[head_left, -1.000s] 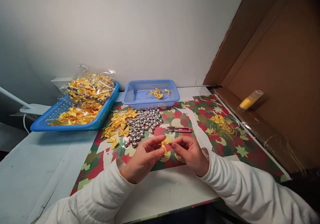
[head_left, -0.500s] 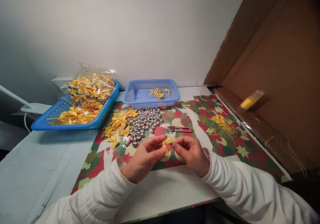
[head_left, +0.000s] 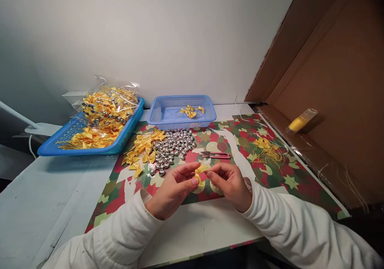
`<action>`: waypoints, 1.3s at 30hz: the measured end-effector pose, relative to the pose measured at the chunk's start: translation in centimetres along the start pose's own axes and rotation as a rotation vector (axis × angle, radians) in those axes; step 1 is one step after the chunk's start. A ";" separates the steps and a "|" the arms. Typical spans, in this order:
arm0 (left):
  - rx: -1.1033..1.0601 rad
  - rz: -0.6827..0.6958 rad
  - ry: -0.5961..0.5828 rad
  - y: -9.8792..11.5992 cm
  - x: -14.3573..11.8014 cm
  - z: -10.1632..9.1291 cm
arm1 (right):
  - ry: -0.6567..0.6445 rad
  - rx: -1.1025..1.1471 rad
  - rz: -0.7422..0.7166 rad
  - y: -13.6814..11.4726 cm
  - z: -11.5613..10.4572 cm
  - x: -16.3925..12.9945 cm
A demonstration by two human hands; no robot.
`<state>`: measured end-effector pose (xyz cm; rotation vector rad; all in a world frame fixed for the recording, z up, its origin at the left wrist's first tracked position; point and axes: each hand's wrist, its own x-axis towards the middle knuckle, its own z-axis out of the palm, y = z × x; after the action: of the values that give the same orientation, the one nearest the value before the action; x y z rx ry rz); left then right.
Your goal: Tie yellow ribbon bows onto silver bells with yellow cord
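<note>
A small yellow ribbon bow (head_left: 200,170) is pinched between the thumb and fingers of my left hand (head_left: 172,189), just above the patterned sheet. My right hand (head_left: 229,184) is closed too, its thumb and forefinger pressed together at the bow's right edge. Whether a thin cord lies between those fingertips is too small to tell. Beyond my left hand lies a heap of silver jingle bells (head_left: 174,147), with loose yellow bows (head_left: 144,147) against its left side. Red-handled thread snips (head_left: 215,155) rest on the sheet past my right hand.
At the left, a blue basket (head_left: 81,152) holds bows with bells, some in a clear bag (head_left: 111,101). Another blue basket (head_left: 181,124) at the back has a few bows. Yellow cords (head_left: 268,151) lie right, near a cardboard wall (head_left: 336,81) and a yellow-filled tube (head_left: 302,121).
</note>
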<state>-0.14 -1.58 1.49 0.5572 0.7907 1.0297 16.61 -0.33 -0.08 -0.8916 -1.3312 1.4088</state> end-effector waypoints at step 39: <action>0.006 -0.011 -0.032 -0.1 0.0 0.0 | -0.002 -0.013 0.012 -0.2 0.0 -0.1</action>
<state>-0.12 -1.62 1.44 0.5724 0.7682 1.0065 16.66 -0.41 0.14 -0.9086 -1.3397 1.4123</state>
